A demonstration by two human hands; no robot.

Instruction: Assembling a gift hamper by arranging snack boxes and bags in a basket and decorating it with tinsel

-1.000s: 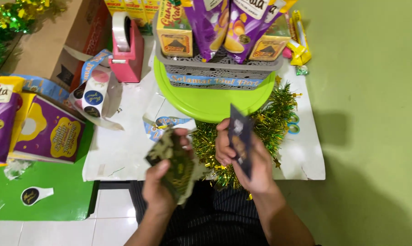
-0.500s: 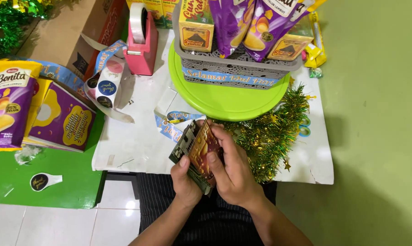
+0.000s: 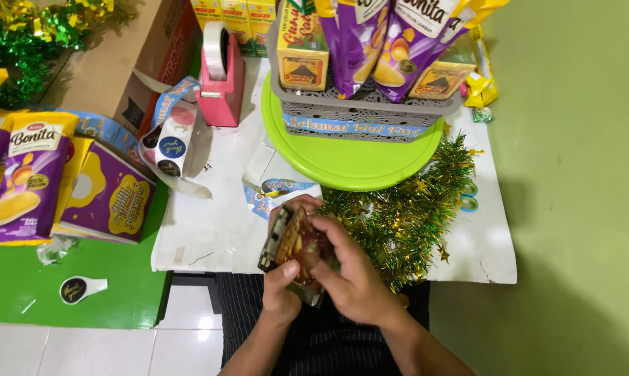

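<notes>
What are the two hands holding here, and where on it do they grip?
Both hands hold a small dark snack packet. The left hand grips its lower edge from below; the right hand covers its right side, fingers on the front.

1. A small dark foil packet is gripped between the left hand and the right hand, at the near edge of the white table.
2. Green-gold tinsel is seen just beside the right hand.
3. A grey basket of snack packs is set on a lime-green round tray.
4. A pink tape dispenser is placed left of the tray.
</notes>
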